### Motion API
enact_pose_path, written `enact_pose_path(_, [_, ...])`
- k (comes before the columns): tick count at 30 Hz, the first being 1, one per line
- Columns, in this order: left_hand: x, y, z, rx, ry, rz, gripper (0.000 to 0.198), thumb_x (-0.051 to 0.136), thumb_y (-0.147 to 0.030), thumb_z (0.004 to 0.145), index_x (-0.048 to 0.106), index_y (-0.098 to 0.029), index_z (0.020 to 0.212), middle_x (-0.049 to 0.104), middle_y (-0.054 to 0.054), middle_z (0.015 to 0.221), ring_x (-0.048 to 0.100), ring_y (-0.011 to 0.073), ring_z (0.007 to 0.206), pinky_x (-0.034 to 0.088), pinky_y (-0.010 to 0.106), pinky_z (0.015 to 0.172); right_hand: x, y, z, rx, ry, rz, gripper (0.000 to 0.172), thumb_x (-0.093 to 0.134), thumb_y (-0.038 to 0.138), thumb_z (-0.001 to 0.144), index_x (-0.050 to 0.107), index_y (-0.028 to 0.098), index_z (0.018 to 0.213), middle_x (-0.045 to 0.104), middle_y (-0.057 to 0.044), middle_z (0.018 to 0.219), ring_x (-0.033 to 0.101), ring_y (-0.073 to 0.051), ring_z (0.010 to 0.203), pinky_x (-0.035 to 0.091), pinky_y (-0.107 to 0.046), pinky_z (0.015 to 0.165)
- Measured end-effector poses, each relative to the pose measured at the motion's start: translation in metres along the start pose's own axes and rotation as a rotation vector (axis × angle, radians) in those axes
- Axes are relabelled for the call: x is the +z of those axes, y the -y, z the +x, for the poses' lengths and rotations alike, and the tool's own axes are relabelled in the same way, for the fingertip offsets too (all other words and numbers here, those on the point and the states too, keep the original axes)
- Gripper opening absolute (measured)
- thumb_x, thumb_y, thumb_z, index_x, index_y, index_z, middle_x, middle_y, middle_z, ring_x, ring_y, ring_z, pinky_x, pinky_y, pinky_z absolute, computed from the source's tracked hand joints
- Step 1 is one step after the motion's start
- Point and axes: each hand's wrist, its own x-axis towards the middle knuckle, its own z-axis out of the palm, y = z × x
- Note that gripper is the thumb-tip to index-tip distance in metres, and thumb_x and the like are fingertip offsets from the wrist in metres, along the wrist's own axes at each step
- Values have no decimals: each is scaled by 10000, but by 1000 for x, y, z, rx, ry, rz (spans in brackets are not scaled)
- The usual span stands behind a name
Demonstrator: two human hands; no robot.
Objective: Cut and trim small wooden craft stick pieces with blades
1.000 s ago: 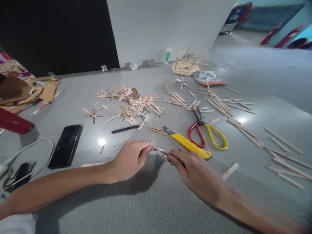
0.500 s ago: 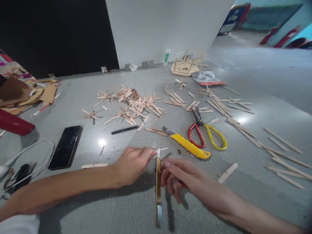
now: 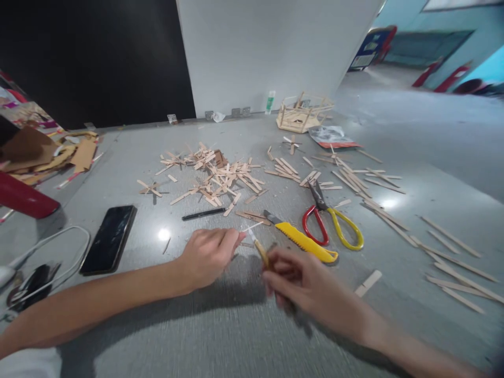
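My left hand (image 3: 212, 257) is closed, pinching a thin pale wooden stick (image 3: 254, 227) that points to the right from the fingertips. In my right hand (image 3: 295, 281) is a slim yellow glue tube (image 3: 261, 252), tilted with its white tip up by the stick. Whether tip and stick touch I cannot tell. The fingers hide the tube's lower part, and that hand is blurred. Just beyond lie a yellow-handled saw knife (image 3: 303, 241), scissors (image 3: 321, 202) with one red and one yellow handle, and a black pen (image 3: 203, 213).
A pile of craft sticks (image 3: 220, 176) spreads over the grey table, with long strips (image 3: 394, 220) at right. A stick-built frame (image 3: 303, 115) stands at the back. At left are a phone (image 3: 108, 239), a white cable (image 3: 71, 228), a red cylinder (image 3: 27, 197) and cardboard scraps (image 3: 82, 152).
My right hand has turned the tube from pointing straight ahead to leaning left, its body now mostly inside the fingers. My left hand has shifted slightly left with the stick.
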Motion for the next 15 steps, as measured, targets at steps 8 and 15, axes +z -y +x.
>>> enact_pose_path(8, [-3,5,3,88,-51,263,380,493,-165,1035,507,-177,656,451,-55,487,437,94,431,317,259,449,-14,-4,9,-141,-229,-274,275,489,432,956,521,223,780,623,-35,740,585,-161,659,444,-280,594])
enact_pose_path(15, [-8,10,10,36,-42,399,369,502,-138,1019,523,-173,652,442,-52,462,413,96,399,250,258,429,9,4,-9,103,-48,87,401,499,581,947,413,236,760,391,83,572,317,-80,489,266,-214,455])
